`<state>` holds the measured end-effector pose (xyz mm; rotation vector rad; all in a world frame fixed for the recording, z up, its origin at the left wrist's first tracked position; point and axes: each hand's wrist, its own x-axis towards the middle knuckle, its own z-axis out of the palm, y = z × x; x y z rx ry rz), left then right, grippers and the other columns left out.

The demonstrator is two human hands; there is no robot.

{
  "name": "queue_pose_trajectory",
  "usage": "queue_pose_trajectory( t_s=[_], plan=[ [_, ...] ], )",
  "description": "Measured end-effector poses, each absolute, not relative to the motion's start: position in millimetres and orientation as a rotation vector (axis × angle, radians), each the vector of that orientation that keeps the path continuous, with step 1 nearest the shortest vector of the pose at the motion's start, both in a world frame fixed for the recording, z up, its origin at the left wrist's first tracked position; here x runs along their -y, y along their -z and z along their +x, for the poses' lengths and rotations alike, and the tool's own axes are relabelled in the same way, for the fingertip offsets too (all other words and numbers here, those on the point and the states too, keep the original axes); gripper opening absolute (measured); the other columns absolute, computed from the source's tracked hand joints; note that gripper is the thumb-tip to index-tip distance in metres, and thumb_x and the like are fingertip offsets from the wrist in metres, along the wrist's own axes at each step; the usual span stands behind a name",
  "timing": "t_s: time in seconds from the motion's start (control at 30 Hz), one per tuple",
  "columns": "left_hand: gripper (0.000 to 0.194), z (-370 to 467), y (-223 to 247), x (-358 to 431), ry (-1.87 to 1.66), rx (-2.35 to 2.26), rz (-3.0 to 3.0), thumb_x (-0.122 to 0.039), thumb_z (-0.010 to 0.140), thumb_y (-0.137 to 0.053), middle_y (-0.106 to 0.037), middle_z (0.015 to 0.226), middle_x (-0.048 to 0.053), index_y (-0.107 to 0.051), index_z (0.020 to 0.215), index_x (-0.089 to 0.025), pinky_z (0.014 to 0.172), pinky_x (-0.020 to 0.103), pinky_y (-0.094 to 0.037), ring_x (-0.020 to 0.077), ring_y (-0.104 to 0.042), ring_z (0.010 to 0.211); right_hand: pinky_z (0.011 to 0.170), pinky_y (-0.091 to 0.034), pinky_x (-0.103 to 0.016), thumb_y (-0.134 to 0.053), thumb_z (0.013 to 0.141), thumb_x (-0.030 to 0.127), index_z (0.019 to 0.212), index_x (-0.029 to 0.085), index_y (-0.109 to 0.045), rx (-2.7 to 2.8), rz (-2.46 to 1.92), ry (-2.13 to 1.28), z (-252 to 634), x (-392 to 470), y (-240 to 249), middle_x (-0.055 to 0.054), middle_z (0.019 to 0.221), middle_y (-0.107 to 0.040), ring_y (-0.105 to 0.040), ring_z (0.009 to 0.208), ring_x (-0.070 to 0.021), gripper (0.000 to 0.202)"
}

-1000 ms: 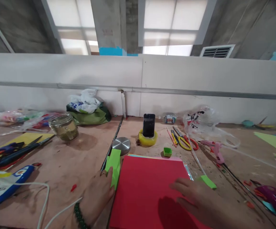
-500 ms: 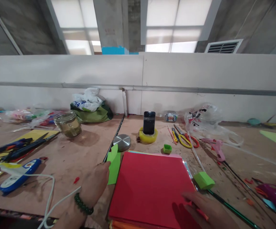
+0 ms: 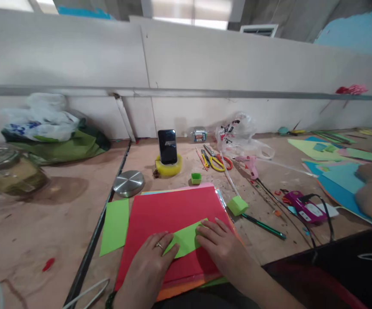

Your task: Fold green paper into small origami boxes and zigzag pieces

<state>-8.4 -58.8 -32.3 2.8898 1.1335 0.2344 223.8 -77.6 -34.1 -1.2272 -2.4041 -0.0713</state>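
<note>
The left hand [image 3: 152, 264] has bent fingers on one end of a green paper strip [image 3: 186, 240], but I can't tell if it pinches it; the right hand [image 3: 217, 243] is mostly open, its fingers lying on the other end. The strip lies slanted on a big red sheet [image 3: 173, 208] on the brown surface [image 3: 66, 219]. Another green paper [image 3: 115, 225] lies just left of the red sheet, and a little green block [image 3: 237, 206] sits near its right side.

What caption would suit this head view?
Left hand and right hand touch a green paper strip on red paper.
</note>
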Motion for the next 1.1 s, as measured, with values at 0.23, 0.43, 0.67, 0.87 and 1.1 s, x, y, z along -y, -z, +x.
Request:
queue_pose_trajectory(
  t_s=[0.23,0.43,0.67,0.87,1.1],
  plan=[
    [0.033,-12,24,71,-0.382,-1.196,2.862,-0.002,0.084,-0.043,-0.07,0.107,0.009,-0.064,0.103,-0.019,0.083,0.034,-0.058,0.0215,-0.066,0.093,0.079,-0.057,-0.034,-0.065,0.083,0.023,0.109,0.016,-0.06,2.344,-1.278,-0.201,225,78,22,-0.012,0.104,-0.069,-0.065,0.095,-0.0238,0.027],
    [0.025,-5,27,79,-0.605,-1.274,2.819,-0.008,0.09,-0.041,-0.071,0.096,0.007,-0.063,0.091,-0.019,0.076,0.029,-0.059,0.0187,-0.069,0.085,0.081,-0.057,-0.039,-0.067,0.082,0.033,0.118,0.019,-0.057,2.356,-1.354,-0.221,222,77,23,-0.012,0.108,-0.067,-0.064,0.097,-0.0262,0.039],
    [0.031,-8,28,78,-0.635,-1.292,2.817,-0.006,0.09,-0.035,-0.072,0.094,0.006,-0.063,0.091,-0.02,0.07,0.027,-0.059,0.0179,-0.07,0.081,0.082,-0.057,-0.039,-0.065,0.084,0.03,0.114,0.019,-0.059,2.355,-1.366,-0.204,220,78,22,-0.011,0.11,-0.068,-0.064,0.099,-0.0257,0.032],
    [0.032,-8,28,77,-0.779,-1.274,2.812,-0.006,0.092,-0.033,-0.073,0.091,0.005,-0.062,0.09,-0.019,0.067,0.024,-0.059,0.0166,-0.072,0.08,0.08,-0.058,-0.034,-0.04,0.094,0.012,0.099,0.019,-0.065,2.302,-1.237,-0.103,229,71,24,-0.009,0.1,-0.071,-0.067,0.091,-0.0194,0.026],
    [0.038,-8,18,76,-0.704,-1.313,2.738,-0.011,0.096,-0.027,-0.074,0.089,0.004,-0.063,0.087,-0.021,0.065,0.028,-0.061,0.0174,-0.072,0.075,0.079,-0.059,-0.03,-0.039,0.097,0.016,0.098,0.019,-0.067,2.218,-1.175,-0.216,242,69,31,-0.008,0.102,-0.071,-0.068,0.093,-0.0175,0.029]
  ],
)
